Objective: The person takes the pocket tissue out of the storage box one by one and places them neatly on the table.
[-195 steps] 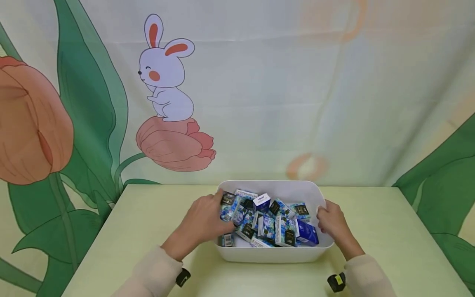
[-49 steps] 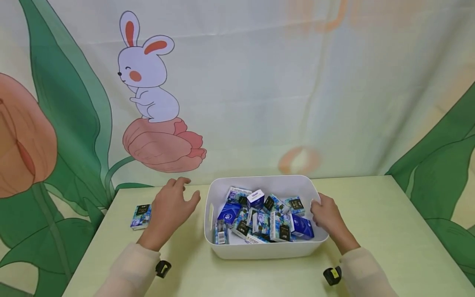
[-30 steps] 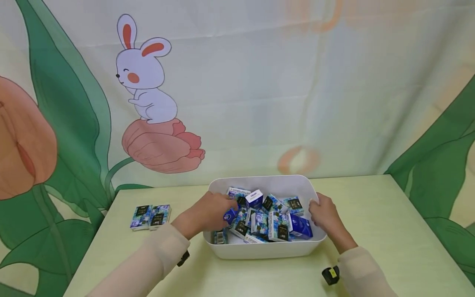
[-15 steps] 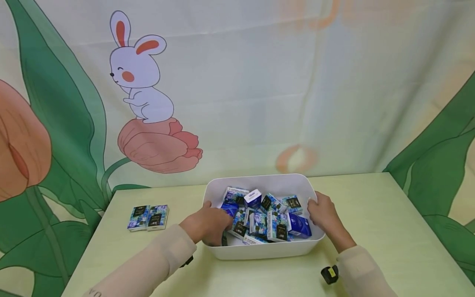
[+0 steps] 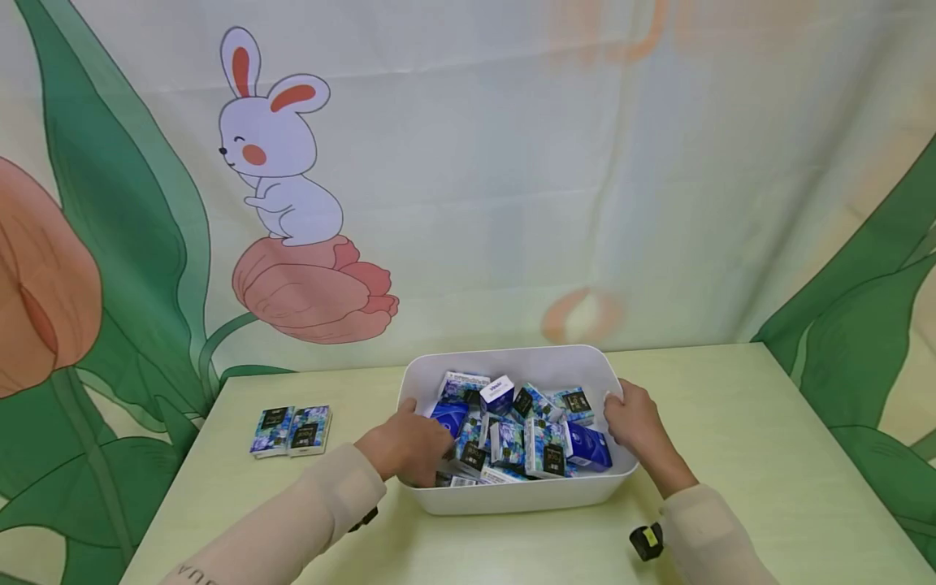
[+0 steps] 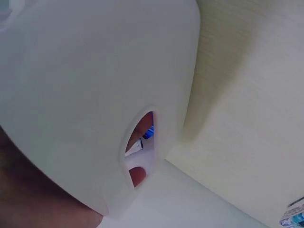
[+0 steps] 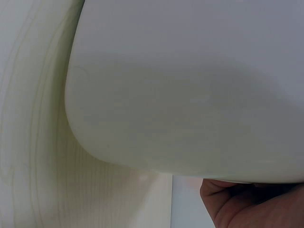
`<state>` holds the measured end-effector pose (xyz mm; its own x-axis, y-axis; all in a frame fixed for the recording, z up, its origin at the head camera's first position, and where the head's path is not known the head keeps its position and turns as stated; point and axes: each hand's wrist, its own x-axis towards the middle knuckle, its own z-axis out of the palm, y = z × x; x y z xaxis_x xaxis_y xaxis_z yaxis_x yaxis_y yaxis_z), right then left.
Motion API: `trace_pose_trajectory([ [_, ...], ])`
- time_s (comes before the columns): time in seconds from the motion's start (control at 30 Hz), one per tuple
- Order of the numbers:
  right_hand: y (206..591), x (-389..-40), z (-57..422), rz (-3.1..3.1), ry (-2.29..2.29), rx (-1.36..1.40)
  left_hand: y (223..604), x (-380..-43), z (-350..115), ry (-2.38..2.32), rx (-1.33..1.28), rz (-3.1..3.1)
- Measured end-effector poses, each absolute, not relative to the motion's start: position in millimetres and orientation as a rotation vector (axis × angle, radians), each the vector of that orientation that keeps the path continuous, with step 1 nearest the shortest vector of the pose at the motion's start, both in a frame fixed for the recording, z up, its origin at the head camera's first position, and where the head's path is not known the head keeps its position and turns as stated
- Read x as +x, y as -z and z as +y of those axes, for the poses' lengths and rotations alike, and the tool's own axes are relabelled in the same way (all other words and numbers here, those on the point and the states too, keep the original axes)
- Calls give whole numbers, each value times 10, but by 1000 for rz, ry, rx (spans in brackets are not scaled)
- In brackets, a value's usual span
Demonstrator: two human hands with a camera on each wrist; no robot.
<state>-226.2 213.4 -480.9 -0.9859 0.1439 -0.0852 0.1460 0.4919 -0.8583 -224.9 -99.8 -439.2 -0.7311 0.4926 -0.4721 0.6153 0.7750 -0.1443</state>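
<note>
A white plastic bin (image 5: 526,497) stands on the table, loosely filled with small tissue packs (image 5: 546,447), most of them floral blue and some plain dark blue. My left hand (image 5: 409,445) reaches over the bin's left rim into its front left corner, beside a pack with a barcode (image 5: 463,481). Its fingertips are hidden in the head view; through the handle slot (image 6: 142,147) in the left wrist view, a finger and a thumb tip show apart. My right hand (image 5: 636,424) grips the bin's right rim at the handle.
Two floral tissue packs (image 5: 290,431) lie side by side on the pale table (image 5: 731,422), left of the bin. Behind the table hangs a printed curtain (image 5: 468,203) with a rabbit and tulips.
My left hand laid a second pack beside the first on the table, then went back into the bin's front left corner. The barcoded pack there has shifted right. My right hand keeps its grip.
</note>
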Motion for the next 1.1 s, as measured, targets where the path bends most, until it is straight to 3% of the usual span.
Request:
trace_pose_trajectory([
  [0.27, 4822, -2269, 2109, 2688, 1551, 275, 4361, -2239, -1009, -15, 756, 2472],
  [0.63, 4817, -2271, 2108, 2738, 1503, 271, 4513, -2148, -921, 85, 788, 2541],
  [0.8, 4840, -2256, 2080, 2756, 1485, 260, 4575, -2133, -1007, 63, 957, 2667],
  [0.93, 4841, -2253, 2074, 2750, 1495, 243, 4452, -2080, -1095, -75, 1111, 2820],
  [1.1, 4830, -2257, 2120, 2708, 1566, 271, 4220, -2058, -1214, -358, 1092, 3006],
])
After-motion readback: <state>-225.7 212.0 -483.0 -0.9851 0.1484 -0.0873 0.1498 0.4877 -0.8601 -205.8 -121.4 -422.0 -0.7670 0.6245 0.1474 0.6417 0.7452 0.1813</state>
